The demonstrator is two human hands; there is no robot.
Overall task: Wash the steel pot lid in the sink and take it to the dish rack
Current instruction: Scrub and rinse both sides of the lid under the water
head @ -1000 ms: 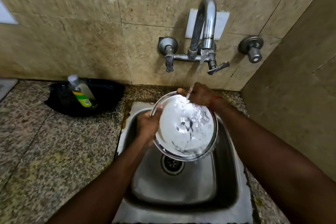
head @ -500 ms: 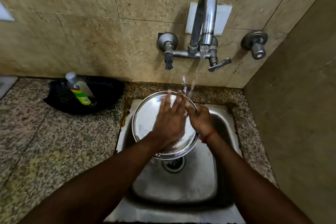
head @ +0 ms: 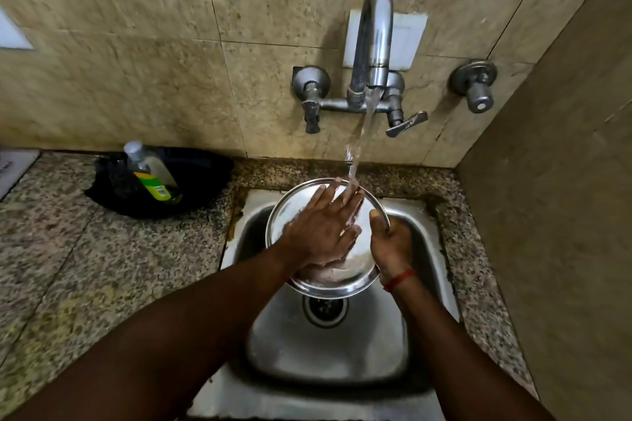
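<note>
Left hand [head: 321,229] lies flat, fingers straight, on the round shiny steel pot lid [head: 290,212], which I see tilted above the stainless steel sink basin [head: 328,352]. Right hand [head: 390,243] grips the lid's right rim, thumb on top. Water stream [head: 359,143] from the curved chrome wall tap [head: 374,44] lands on the left fingertips.

A second back both hands were on the rim. Now the left hand [head: 321,232] has let go and lies flat on the steel pot lid [head: 290,212], fingers [head: 328,195] straight under the water stream [head: 362,133]. The right hand [head: 390,246] slid from the far edge to the right rim. The white look is gone, just shiny steel.
</note>
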